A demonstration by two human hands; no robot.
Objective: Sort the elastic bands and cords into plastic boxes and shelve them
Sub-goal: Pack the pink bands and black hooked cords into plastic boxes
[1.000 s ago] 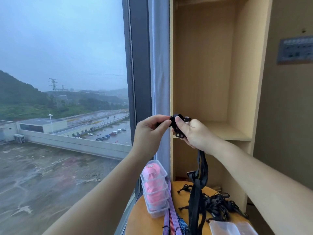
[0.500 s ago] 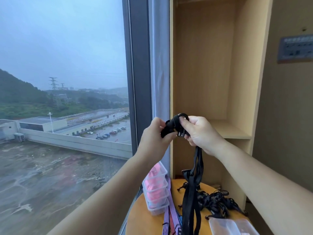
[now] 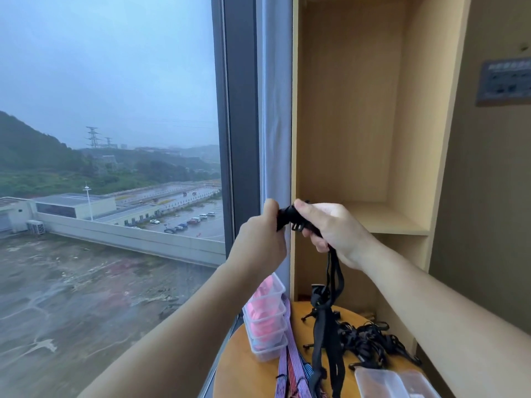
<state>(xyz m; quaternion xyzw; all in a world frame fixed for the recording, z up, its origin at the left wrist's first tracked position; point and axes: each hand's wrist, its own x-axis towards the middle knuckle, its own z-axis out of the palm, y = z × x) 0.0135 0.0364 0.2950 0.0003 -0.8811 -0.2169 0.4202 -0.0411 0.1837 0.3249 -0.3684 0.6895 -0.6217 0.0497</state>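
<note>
I hold a black elastic band up in front of the wooden shelf. My left hand pinches its upper end and my right hand grips the coiled part with a plastic buckle. The rest of the band hangs down to the round wooden table. A tangled pile of black cords lies on the table. Stacked clear plastic boxes with pink bands inside stand at the table's left. Striped purple bands lie beside them.
A clear plastic box lid or box sits at the table's front right. The large window and its dark frame are at the left. A wall panel hangs at the right. The shelf compartment in front of me holds nothing visible.
Both hands have kept working the band's top end close together, shifting slightly right toward the shelf edge, and more of the band is gathered in my right hand.
</note>
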